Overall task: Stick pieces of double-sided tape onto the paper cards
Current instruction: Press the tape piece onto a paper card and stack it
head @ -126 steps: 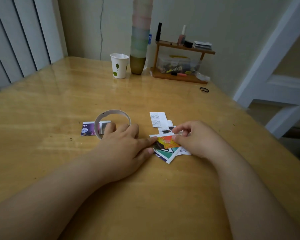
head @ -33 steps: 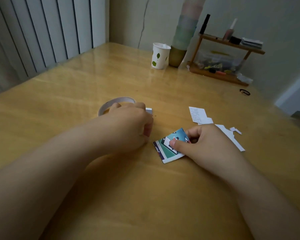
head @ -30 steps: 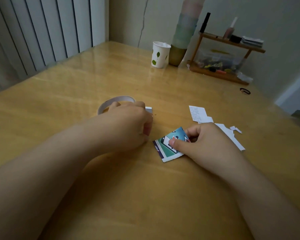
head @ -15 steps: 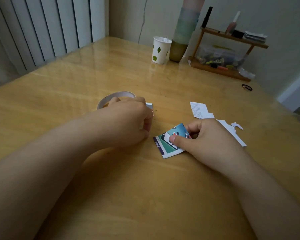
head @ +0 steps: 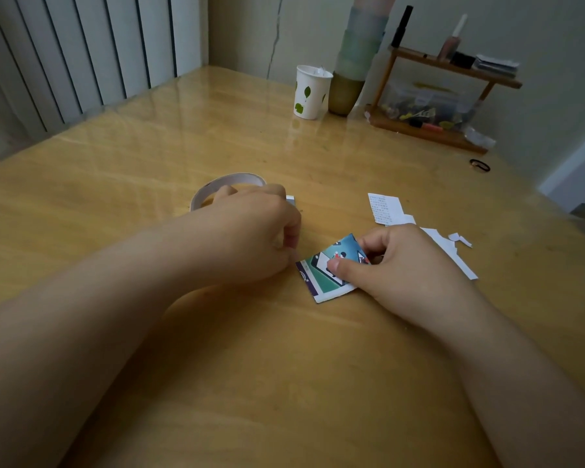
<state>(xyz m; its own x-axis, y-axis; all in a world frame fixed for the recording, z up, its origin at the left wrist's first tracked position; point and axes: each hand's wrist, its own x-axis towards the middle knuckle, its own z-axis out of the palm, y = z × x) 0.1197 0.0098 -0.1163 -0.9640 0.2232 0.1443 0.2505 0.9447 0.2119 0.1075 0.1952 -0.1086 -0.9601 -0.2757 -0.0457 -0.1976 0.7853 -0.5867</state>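
Left hand (head: 250,231) curled over the near side of the tape roll (head: 228,184), fingers tucked under, seemingly working at the tape's free end; actual grip hidden. Step judged as pulling off a fresh piece. Just right of it, teal-and-white paper card (head: 325,275) flat on the bench (head: 149,146), pinched at its far edge by the right hand (head: 392,261). Next move calls for tearing tape and pressing it onto that card. Beyond the right hand, white paper scraps (head: 385,207).
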